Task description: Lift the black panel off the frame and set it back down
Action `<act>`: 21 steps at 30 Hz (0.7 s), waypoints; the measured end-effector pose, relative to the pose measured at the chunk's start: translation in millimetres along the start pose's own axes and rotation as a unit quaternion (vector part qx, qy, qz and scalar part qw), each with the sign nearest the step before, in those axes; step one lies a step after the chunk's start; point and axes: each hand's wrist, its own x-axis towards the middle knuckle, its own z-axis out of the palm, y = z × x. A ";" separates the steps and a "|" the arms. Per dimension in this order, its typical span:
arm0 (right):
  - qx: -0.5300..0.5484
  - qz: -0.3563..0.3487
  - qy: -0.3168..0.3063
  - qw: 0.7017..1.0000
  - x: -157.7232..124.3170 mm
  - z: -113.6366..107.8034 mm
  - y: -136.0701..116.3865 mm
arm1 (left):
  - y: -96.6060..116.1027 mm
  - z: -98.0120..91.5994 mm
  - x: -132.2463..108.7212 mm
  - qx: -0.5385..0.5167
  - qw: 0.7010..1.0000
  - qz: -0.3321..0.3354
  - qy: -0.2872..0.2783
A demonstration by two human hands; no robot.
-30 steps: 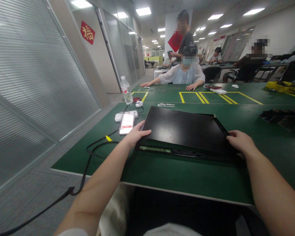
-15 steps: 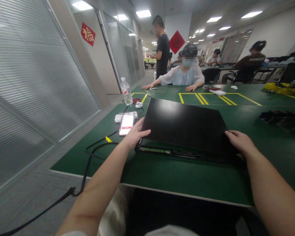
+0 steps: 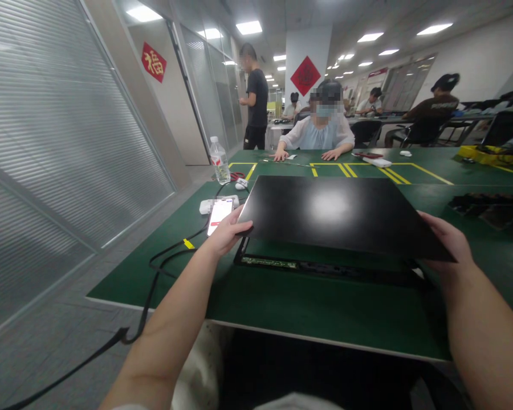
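Observation:
A large black display panel point(image 3: 290, 216) is held up between my two hands, tilted, with a ceiling light reflected in its glossy face. My left hand point(image 3: 227, 232) grips its left edge, thumb on top. At the right edge, my right hand point(image 3: 453, 242) is closed round the side, its fingers partly hidden by the panel. Below lies a thin black frame point(image 3: 346, 272) on the green table, with a strip of green circuit board point(image 3: 268, 262) along its near left side. The panel covers most of the frame's far part.
Left of the panel lie a lit phone point(image 3: 219, 217), a white power strip point(image 3: 205, 206) and a black cable point(image 3: 157, 265). A water bottle point(image 3: 219, 160) stands behind them. Across the table point(image 3: 154, 228) a masked person point(image 3: 320, 134) sits with both hands on it. Dark parts point(image 3: 487, 208) lie at right.
The display panel has been raised off the frame, its right side swinging up and toward me. My right hand moved right with it. The standing person in the background shifted left.

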 end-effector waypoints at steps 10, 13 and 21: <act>0.356 0.096 0.059 0.928 -11.0 12.1 -13.7 | -6.9 -9.0 5.6 0.024 0.997 -0.067 -0.038; 0.394 0.057 0.114 0.910 -8.9 12.4 -15.6 | -14.2 -12.5 8.4 0.057 0.996 -0.061 -0.016; 0.451 -0.027 0.169 0.876 -10.9 15.0 -17.8 | -23.4 -4.4 3.8 0.442 0.895 0.062 -0.023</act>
